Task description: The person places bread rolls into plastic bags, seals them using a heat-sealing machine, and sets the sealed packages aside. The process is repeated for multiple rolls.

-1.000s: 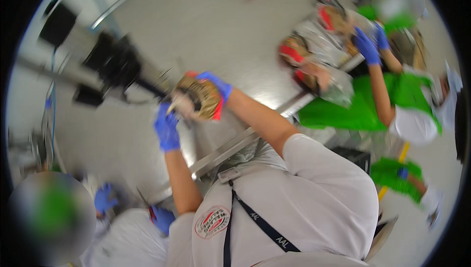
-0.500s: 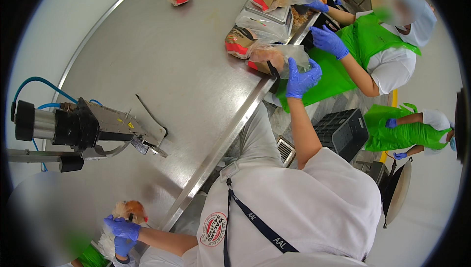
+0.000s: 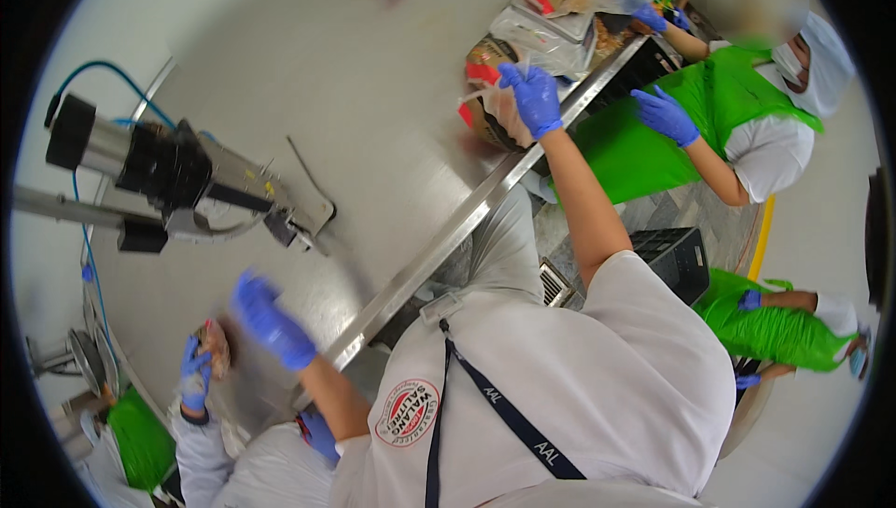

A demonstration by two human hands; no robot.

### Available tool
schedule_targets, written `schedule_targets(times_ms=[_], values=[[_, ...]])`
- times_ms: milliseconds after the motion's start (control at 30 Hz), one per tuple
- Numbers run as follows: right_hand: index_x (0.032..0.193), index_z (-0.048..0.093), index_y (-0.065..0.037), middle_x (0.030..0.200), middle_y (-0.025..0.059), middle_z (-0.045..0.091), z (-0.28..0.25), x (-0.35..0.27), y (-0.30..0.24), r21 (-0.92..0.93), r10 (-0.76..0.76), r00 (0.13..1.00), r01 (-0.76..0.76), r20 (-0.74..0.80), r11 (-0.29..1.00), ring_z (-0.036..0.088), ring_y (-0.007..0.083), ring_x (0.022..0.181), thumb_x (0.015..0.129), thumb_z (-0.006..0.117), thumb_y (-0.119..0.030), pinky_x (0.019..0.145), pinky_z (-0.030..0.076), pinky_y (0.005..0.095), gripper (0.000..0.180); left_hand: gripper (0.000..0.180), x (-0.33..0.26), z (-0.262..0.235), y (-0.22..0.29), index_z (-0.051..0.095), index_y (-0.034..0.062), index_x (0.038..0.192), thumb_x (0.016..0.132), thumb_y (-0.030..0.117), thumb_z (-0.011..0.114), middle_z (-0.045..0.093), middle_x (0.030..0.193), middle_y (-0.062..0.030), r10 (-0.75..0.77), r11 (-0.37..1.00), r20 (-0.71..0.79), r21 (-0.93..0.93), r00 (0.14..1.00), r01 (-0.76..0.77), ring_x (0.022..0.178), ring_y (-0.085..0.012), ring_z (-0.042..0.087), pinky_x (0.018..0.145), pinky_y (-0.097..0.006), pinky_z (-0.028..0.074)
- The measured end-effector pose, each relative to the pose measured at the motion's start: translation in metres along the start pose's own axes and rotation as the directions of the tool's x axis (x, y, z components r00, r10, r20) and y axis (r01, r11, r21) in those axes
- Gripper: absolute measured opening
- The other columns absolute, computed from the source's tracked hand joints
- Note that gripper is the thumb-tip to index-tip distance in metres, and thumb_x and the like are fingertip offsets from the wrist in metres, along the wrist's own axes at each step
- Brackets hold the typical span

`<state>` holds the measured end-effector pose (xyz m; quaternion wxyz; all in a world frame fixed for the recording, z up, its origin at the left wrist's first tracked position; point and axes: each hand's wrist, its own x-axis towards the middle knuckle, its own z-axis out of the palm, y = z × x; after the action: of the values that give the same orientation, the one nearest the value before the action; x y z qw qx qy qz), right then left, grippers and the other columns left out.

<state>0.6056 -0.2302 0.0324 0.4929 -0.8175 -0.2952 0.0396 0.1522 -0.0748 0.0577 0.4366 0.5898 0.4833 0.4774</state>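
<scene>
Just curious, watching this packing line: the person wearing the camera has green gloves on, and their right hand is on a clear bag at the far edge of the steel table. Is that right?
Not quite. The head view shows the gloves are blue, not green. The rest holds: the right hand is on a clear bag at the far edge of the steel table; the left hand is gloved blue too.

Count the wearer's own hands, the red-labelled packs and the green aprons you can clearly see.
Own hands: 2, left hand and right hand
Pack: 4, one under the right hand
Green apron: 4
Total: 10
</scene>
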Motion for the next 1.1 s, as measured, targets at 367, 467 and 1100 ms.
schedule_targets(times_ms=[367, 467, 1100], values=[[0.117, 0.055, -0.007, 0.105, 0.008, 0.059, 0.071, -0.15, -0.018, 0.373, -0.201, 0.7, -0.1, 0.686, 0.922, 0.053, 0.0175, 0.095, 0.09, 0.044, -0.036, 0.087, 0.039, 0.0321, 0.041, 0.073, -0.023, 0.142, -0.129, 0.025, 0.0, 0.131, 0.083, 0.046, 0.055, 0.042, 0.126, -0.0161, -0.493, 0.459, 0.718, -0.264, 0.491, 0.848, 0.112, -0.0272, 0.047, 0.093, -0.039, 0.041], [0.126, 0.047, -0.011, 0.103, 0.0066, 0.057, 0.056, -0.142, -0.001, 0.27, 0.021, 0.498, -0.505, 0.867, 0.82, 0.049, 0.0161, 0.097, 0.089, 0.048, -0.029, 0.09, 0.037, 0.0301, 0.041, 0.071, -0.034, 0.141, -0.104, 0.027, -0.0004, 0.128, 0.079, 0.034, 0.065, 0.045, 0.121, -0.014, -0.564, 0.546, 0.626, -0.207, 0.539, 0.812, 0.11, -0.0235, 0.047, 0.092, -0.035, 0.041], [0.083, 0.06, -0.004, 0.096, 0.0076, 0.059, 0.064, -0.172, 0.039, 0.307, 0.321, 0.603, -0.709, 0.73, 0.634, 0.057, 0.0156, 0.086, 0.081, 0.054, -0.005, 0.078, 0.047, 0.0265, 0.006, 0.046, 0.019, 0.212, -0.09, 0.052, -0.0003, 0.111, 0.081, 0.034, 0.055, 0.059, 0.102, -0.0169, -0.205, 0.978, 0.89, 0.173, 0.407, 0.116, 0.093, -0.0307, 0.056, 0.083, -0.036, 0.044]])
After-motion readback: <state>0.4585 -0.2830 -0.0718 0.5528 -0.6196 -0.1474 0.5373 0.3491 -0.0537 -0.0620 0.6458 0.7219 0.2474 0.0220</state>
